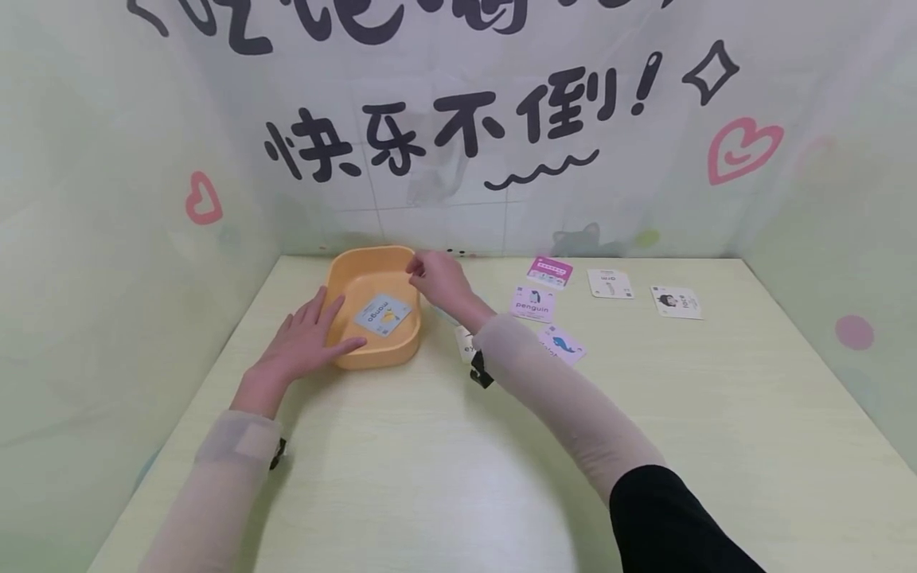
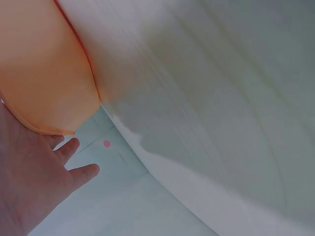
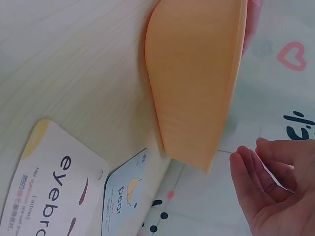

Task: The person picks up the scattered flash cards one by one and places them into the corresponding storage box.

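An orange tray (image 1: 418, 338) stands at the back left of the table, with a blue-grey mango card (image 1: 383, 314) lying in it. My left hand (image 1: 304, 338) rests along the tray's left rim, fingers spread. Above the right rim is my right hand (image 1: 444, 280), its fingers loosely bent and the thumb near the fingertips; I see nothing held in it. In the right wrist view this hand (image 3: 275, 182) is apart from the tray wall (image 3: 197, 83). An eyebrow card (image 3: 54, 182) and a pear card (image 3: 125, 189) lie beside the tray, partly hidden by my right arm in the head view.
Right of my right arm lie a penguin card (image 1: 533, 304), a dolphin card (image 1: 562, 344), a magenta card (image 1: 550, 271), an arm card (image 1: 610, 283) and a card with a face drawing (image 1: 677, 302). A printed cloth (image 1: 444, 183) hangs behind the table (image 1: 430, 469).
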`<action>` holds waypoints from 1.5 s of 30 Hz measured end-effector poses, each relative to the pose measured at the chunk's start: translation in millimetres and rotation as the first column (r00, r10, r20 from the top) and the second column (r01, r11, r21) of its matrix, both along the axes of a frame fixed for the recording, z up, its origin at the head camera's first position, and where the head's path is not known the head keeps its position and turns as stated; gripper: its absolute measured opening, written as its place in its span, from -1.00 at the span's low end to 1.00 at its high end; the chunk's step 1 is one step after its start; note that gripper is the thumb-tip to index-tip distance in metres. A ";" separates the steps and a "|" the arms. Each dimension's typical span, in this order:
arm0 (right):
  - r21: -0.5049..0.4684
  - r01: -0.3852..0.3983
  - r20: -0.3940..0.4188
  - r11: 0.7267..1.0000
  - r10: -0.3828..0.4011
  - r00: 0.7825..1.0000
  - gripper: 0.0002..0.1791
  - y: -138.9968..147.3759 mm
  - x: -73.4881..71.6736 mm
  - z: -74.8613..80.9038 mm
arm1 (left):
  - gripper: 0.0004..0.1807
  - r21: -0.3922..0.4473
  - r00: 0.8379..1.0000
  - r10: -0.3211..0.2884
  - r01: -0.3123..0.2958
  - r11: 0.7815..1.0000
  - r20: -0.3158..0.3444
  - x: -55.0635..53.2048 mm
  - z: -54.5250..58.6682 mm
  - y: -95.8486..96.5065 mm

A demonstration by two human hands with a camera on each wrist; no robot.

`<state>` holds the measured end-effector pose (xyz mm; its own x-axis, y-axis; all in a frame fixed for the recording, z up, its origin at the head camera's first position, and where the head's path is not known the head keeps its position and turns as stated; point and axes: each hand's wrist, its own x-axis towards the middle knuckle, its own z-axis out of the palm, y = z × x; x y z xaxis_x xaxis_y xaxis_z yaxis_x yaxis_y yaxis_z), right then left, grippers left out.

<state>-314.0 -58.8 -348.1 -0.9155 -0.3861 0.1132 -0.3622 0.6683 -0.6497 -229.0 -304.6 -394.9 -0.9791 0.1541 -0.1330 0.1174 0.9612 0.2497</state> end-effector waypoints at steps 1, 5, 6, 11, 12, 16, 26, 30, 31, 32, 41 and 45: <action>0.006 -0.005 -0.004 1.000 0.005 1.000 -0.78 2.0 0.9 0.1 | 0.18 0.001 1.000 0.000 0.000 1.000 -0.001 0.0 -0.1 0.0; 0.028 -0.026 -0.024 0.999 0.026 0.999 -0.78 10.4 4.1 0.4 | 0.18 0.001 1.000 0.001 -0.001 1.000 -0.002 0.1 -0.8 -0.3; 0.034 -0.029 -0.031 0.999 0.030 0.999 -0.78 12.6 5.0 0.7 | 0.18 0.000 1.000 0.001 0.000 1.000 -0.002 0.3 -0.8 -0.2; 0.050 -0.038 -0.046 0.998 0.040 0.998 -0.78 24.1 10.5 2.4 | 0.17 0.000 1.000 -0.003 0.003 1.000 -0.006 0.6 -1.1 0.0; 0.052 -0.036 -0.047 0.998 0.038 0.998 -0.78 26.1 11.5 2.5 | 0.16 -0.001 1.000 -0.005 0.005 1.000 -0.008 0.9 -1.0 0.1; 0.063 -0.034 -0.045 0.997 0.036 0.998 -0.75 34.3 15.0 2.4 | 0.16 0.001 1.000 -0.007 0.007 1.000 -0.012 1.6 -0.5 0.7; 0.093 -0.036 -0.029 0.995 0.038 0.999 -0.69 56.9 26.5 -0.9 | 0.15 -0.001 1.000 -0.008 0.008 1.000 -0.007 1.5 -1.3 1.0; 0.108 -0.021 -0.024 0.994 0.024 0.999 -0.68 66.4 29.5 -4.2 | 0.16 0.001 1.000 -0.009 0.009 1.000 -0.006 1.4 -1.7 0.9; 0.113 -0.018 -0.018 0.993 0.021 1.000 -0.68 68.8 30.3 -5.1 | 0.16 0.001 1.000 -0.009 0.009 1.000 -0.007 1.3 -1.8 0.8; 0.119 -0.016 -0.017 0.993 0.018 1.000 -0.68 71.2 30.9 -5.8 | 0.16 0.000 1.000 -0.009 0.009 1.000 -0.009 1.2 -1.8 0.7; 0.165 -0.012 -0.010 0.986 0.014 1.000 -0.64 95.3 35.1 -11.0 | 0.16 -0.009 1.000 -0.011 0.011 1.000 -0.013 -0.7 -2.8 0.2; 0.182 -0.013 -0.010 0.983 0.015 1.000 -0.62 106.5 36.1 -14.7 | 0.16 -0.011 1.000 -0.012 0.012 1.000 -0.010 -0.7 -2.7 0.3</action>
<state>-277.9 47.7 -362.7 -0.9088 -0.4143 0.0500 -0.3791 0.7697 -0.5137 -229.6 -304.3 -397.6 -0.9783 0.1649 -0.1252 0.1317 0.9622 0.2384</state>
